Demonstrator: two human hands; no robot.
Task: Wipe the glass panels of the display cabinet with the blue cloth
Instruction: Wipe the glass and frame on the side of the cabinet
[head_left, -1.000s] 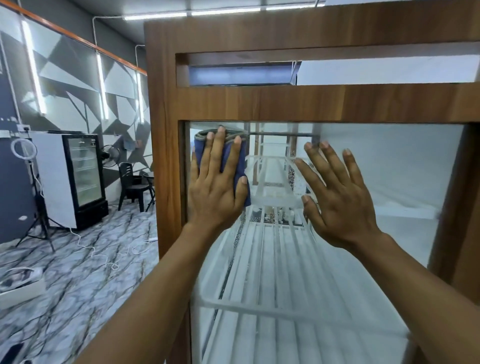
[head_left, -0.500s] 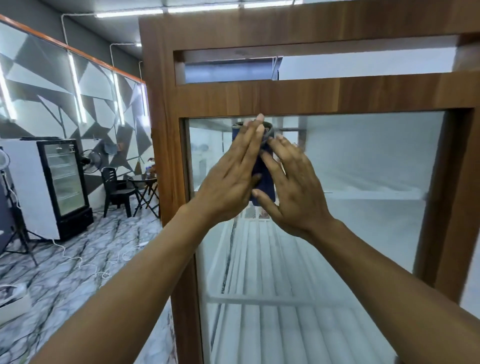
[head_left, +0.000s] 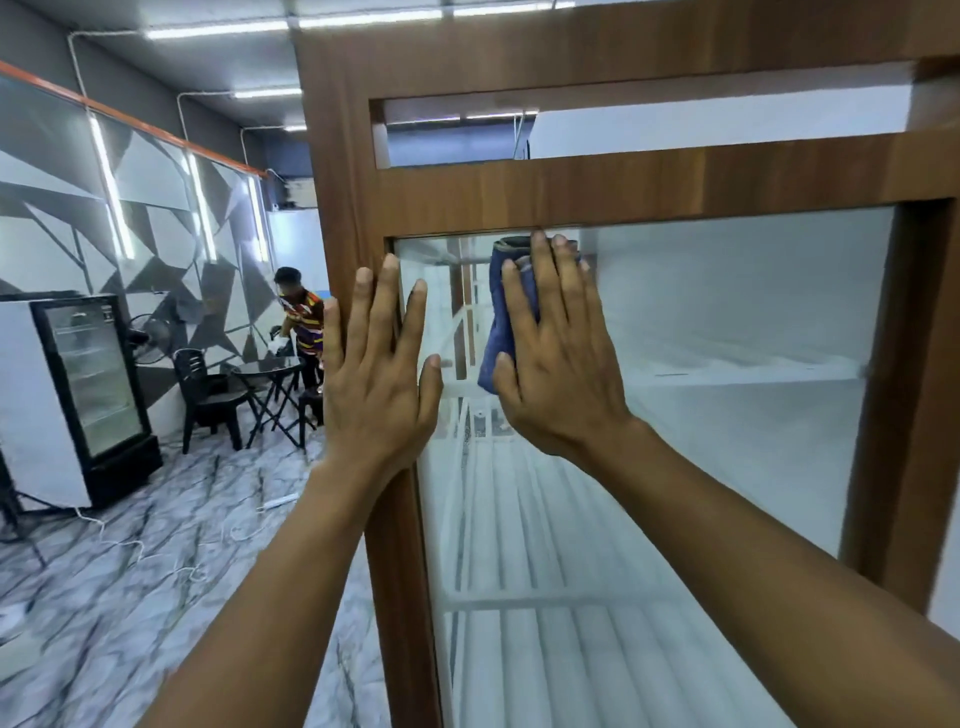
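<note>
Display cabinet (head_left: 571, 182): wooden frame, filling my view from the middle to the right edge.
Glass panel (head_left: 727, 415): large front pane set in that frame, with white shelves showing behind it.
My left hand (head_left: 376, 374): flat, fingers straight and spread, resting across the frame's left upright and the pane's edge. It holds nothing.
My right hand (head_left: 558, 364): flat, fingers straight, pressing the cloth to the glass, not curled round it.
Blue cloth (head_left: 498, 332): folded, pinned under my right fingers near the pane's top left corner, just below the top rail.
Step in hand: wiping the top of this pane, I judge.
Next move: calls for even pressure and a sweep rightward along the rail, then downward in bands.
</note>
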